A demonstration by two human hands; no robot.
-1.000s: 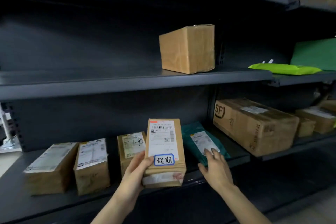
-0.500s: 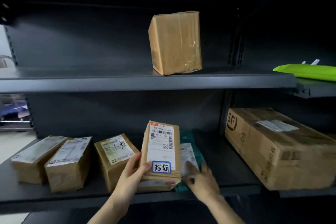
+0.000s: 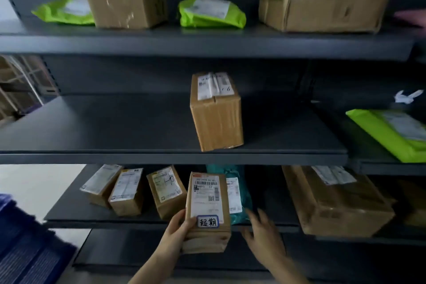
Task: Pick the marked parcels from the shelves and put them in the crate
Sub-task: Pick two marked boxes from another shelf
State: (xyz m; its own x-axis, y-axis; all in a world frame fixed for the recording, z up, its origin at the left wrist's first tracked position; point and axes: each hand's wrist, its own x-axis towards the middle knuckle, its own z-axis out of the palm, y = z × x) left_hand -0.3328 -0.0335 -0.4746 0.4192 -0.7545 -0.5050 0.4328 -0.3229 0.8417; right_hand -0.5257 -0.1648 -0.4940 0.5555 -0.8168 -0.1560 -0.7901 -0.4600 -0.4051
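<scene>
Over the front edge of the bottom shelf [image 3: 103, 223], the left hand [image 3: 177, 230] grips the marked parcel [image 3: 207, 203], drawn clear of the row, while the right hand [image 3: 262, 237], fingers spread and empty, has left the teal bag [image 3: 245, 203], so the parcel can likely go to the crate [image 3: 27, 249].

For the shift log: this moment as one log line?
left hand: holds marked parcel | right hand: open, near teal mailer | stage: parcel off shelf, not yet crated

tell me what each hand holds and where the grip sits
Left hand grips the marked parcel by its lower left edge, thumb beside the sticker. Right hand holds nothing.
</scene>
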